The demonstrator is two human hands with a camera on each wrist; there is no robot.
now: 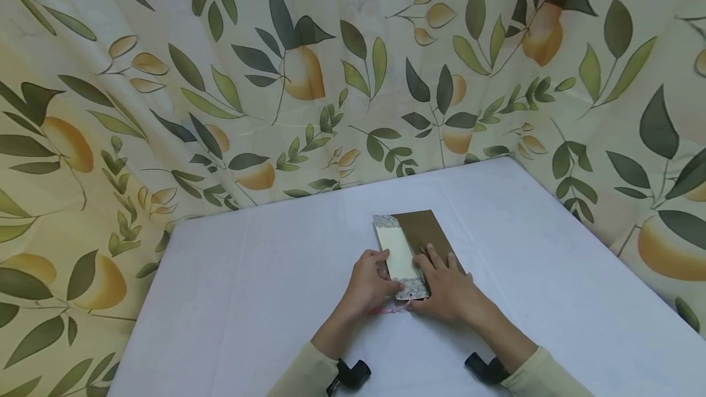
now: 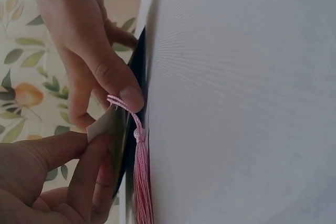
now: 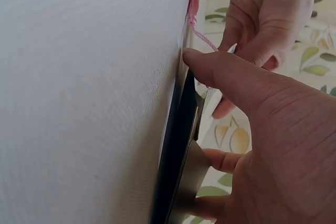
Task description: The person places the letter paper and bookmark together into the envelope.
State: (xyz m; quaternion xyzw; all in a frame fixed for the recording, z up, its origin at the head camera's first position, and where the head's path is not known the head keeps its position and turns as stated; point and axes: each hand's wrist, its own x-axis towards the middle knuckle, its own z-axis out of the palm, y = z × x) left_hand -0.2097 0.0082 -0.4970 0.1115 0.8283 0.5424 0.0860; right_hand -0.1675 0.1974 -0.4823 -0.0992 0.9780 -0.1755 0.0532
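A cream bookmark (image 1: 398,253) with silver glitter bands at both ends lies along the left side of a thin brown booklet (image 1: 425,230), whose dark side shows in the wrist views. My left hand (image 1: 371,280) pinches the bookmark's near left edge between thumb and fingers; in the left wrist view a pale corner (image 2: 103,124) shows there. My right hand (image 1: 449,287) holds the booklet, with fingers spread over its brown face and the thumb (image 3: 226,72) at the near edge. From the bookmark's near end hangs a pink tassel (image 2: 142,177) on a looped cord.
A white cloth covers the table (image 1: 248,287). Behind and beside it hangs a curtain (image 1: 309,139) printed with leaves and fruit. Black wrist cameras (image 1: 353,374) sit at both sleeve ends.
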